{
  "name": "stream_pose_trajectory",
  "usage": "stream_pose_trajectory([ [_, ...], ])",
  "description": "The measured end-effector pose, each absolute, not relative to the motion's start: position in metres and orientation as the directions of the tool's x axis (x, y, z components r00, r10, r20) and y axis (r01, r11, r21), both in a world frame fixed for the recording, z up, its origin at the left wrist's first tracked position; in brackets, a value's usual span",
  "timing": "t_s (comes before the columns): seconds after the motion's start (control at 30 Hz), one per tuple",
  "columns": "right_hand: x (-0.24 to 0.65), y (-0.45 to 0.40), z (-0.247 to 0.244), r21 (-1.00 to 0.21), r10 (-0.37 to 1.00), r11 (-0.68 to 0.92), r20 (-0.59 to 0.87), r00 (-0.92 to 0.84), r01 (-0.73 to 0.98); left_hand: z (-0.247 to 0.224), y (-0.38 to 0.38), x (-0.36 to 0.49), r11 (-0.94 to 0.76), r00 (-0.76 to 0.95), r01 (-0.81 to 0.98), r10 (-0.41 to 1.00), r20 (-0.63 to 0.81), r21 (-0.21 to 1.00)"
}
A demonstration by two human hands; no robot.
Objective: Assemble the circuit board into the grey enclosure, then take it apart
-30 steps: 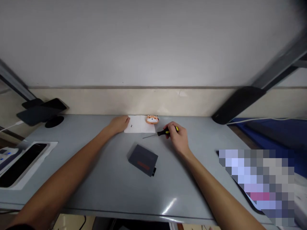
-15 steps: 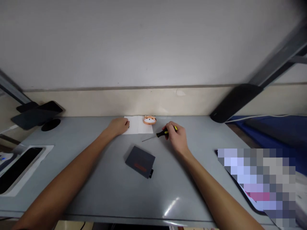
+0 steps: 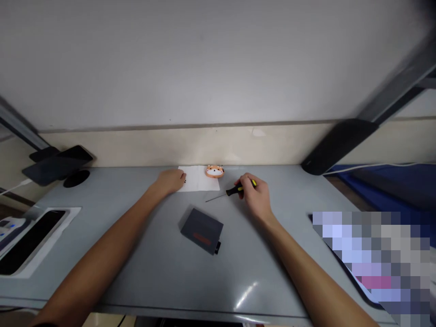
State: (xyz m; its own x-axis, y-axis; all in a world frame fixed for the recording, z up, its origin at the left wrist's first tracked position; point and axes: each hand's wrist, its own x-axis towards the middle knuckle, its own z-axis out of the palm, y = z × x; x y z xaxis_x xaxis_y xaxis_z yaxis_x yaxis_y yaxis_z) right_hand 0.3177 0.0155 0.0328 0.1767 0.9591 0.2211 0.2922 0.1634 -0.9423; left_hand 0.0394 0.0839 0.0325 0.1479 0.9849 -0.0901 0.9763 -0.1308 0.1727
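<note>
My right hand (image 3: 256,193) is closed round the black and yellow handle of a screwdriver (image 3: 235,189), whose thin shaft points left and slightly toward me above the desk. At the left edge of a folded white sheet of paper (image 3: 194,181) rests my left hand (image 3: 172,180), fingers curled in. Small dark bits show by its fingertips; what the fingers hold, if anything, is hidden. An orange and white animal-faced case (image 3: 215,171) sits on the paper's far right corner. Nearer me lies a flat dark grey box (image 3: 202,229) with red marking and a small black piece sticking out at its right corner.
A phone-like device (image 3: 34,240) lies on white paper at the left, near a dark stand (image 3: 59,165) with a cable. On the right are a black leaning post base (image 3: 335,145) and a blurred-out flat screen (image 3: 361,268). A wall (image 3: 153,145) bounds the grey desk (image 3: 163,281).
The whole view has shifted slightly, so things appear a little further right. Both hands keep nearly the same pose, the right one still holding the screwdriver.
</note>
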Motion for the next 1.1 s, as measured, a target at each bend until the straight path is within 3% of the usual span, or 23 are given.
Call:
stream_pose_trajectory([
  [0.33, 0.321, 0.015, 0.028, -0.945, 0.946, 0.157, 0.228, 0.233, 0.285, 0.027, 0.037, 0.006, -0.218, 0.218, 0.844, 0.974, 0.058, 0.489],
  [0.43, 0.321, 0.016, 0.025, -0.951, 0.944, 0.142, 0.214, 0.252, 0.274, 0.027, -0.004, 0.009, -0.33, 0.368, 0.704, 0.927, 0.074, 0.629],
  [0.53, 0.321, 0.015, 0.021, -0.957, 0.944, 0.138, 0.206, 0.26, 0.257, 0.03, -0.035, 0.017, -0.46, 0.548, 0.6, 0.832, 0.083, 0.654],
  [0.67, 0.324, 0.015, 0.018, -0.957, 0.938, 0.139, 0.21, 0.277, 0.255, 0.032, -0.044, 0.029, -0.421, 0.611, 0.524, 0.791, 0.016, 0.74],
  [0.9, 0.33, 0.023, 0.017, -0.987, 0.895, 0.111, 0.149, 0.42, 0.113, 0.018, -0.044, 0.034, -0.427, 0.552, 0.569, 0.832, 0.058, 0.703],
  [1.1, 0.329, 0.023, 0.014, -0.995, 0.906, 0.086, 0.096, 0.411, 0.043, 0.006, -0.044, 0.036, -0.413, 0.424, 0.635, 0.893, 0.152, 0.653],
])
